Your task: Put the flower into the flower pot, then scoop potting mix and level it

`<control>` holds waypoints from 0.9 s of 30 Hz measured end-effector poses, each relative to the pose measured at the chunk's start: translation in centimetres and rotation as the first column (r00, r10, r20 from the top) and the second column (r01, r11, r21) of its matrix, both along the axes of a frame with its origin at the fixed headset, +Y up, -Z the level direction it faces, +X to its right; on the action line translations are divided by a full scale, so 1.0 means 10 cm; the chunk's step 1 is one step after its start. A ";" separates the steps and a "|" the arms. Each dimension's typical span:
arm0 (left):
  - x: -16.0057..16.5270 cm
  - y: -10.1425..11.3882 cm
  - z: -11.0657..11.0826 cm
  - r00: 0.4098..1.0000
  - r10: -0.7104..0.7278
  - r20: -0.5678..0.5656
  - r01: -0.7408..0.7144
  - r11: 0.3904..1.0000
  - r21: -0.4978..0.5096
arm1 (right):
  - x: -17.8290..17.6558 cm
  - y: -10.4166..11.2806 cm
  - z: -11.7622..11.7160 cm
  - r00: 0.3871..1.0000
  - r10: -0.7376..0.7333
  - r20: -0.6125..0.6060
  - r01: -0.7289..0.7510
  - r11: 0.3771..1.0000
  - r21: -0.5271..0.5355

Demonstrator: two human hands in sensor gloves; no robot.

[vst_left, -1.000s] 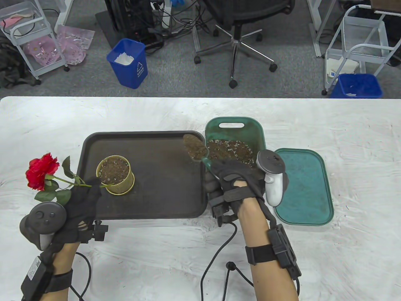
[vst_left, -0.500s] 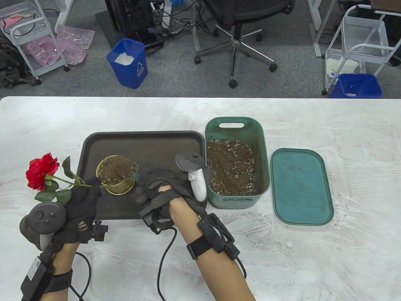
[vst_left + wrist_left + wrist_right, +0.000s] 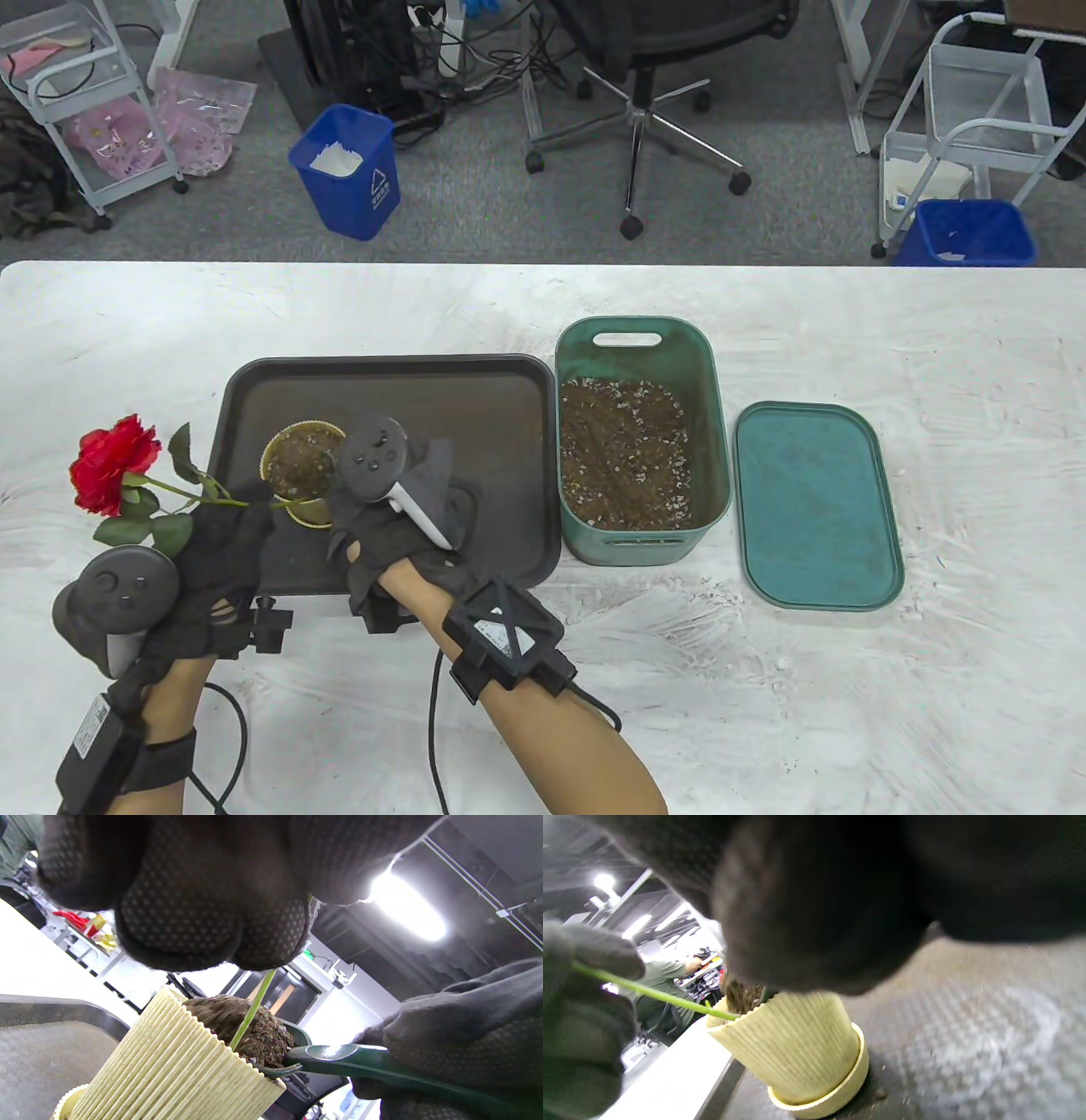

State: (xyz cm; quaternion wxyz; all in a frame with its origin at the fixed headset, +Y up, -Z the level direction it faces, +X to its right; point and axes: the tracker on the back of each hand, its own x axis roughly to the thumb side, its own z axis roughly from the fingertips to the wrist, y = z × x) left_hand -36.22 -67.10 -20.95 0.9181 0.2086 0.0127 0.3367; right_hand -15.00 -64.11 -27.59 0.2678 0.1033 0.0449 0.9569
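Observation:
A red rose (image 3: 112, 463) leans left out of the ribbed yellow pot (image 3: 299, 463), its green stem (image 3: 253, 1006) stuck in the mounded potting mix (image 3: 250, 1029). My left hand (image 3: 237, 518) pinches the stem just left of the pot, with the left fingers (image 3: 212, 908) right above the rim. My right hand (image 3: 386, 509) hovers over the pot's right side and grips a green trowel (image 3: 352, 1060), whose blade lies at the pot's rim against the mix. From the right wrist, the pot (image 3: 793, 1052) stands on its saucer, the stem (image 3: 649, 995) running to my left hand (image 3: 581, 1014).
The pot stands on a dark brown tray (image 3: 407, 390). To the tray's right is a green bin (image 3: 717, 475) of potting mix, then its green lid (image 3: 814, 505) flat on the white table (image 3: 848, 696). Cables trail near the front edge.
My right hand carried the loaded trowel left from the bin across the tray to the pot and rolled over at the wrist. The left hand and rose stayed put.

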 end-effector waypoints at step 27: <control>0.00 0.00 0.00 1.000 -0.010 0.000 0.010 1.000 0.003 | 0.97 0.79 0.02 0.973 0.169 0.155 -0.213 0.915 0.343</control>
